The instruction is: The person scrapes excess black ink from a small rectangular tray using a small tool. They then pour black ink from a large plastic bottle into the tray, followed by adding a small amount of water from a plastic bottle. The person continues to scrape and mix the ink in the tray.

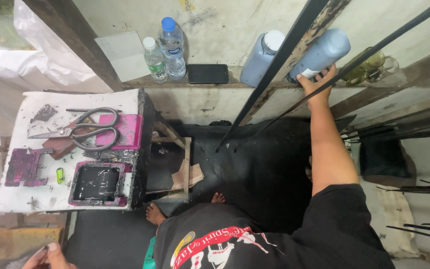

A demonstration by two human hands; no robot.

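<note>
My right hand (316,82) reaches up to a wall ledge and grips the lower end of a blue-grey plastic bottle (322,51) that leans tilted there. A second blue-grey bottle (261,59) with a white cap stands just left of it, behind a dark diagonal bar (274,74). My left hand (49,256) shows only partly at the bottom left corner, fingers curled; whether it holds anything is hidden by the frame edge.
A stained white stand (21,197) at the left carries large scissors (83,130), a pink block (127,130) and a black ink tray (97,183). Two water bottles (165,52), a dark phone (208,73) and a greenish glass bottle (369,65) sit on the ledge. Thin rods (374,50) cross at the right.
</note>
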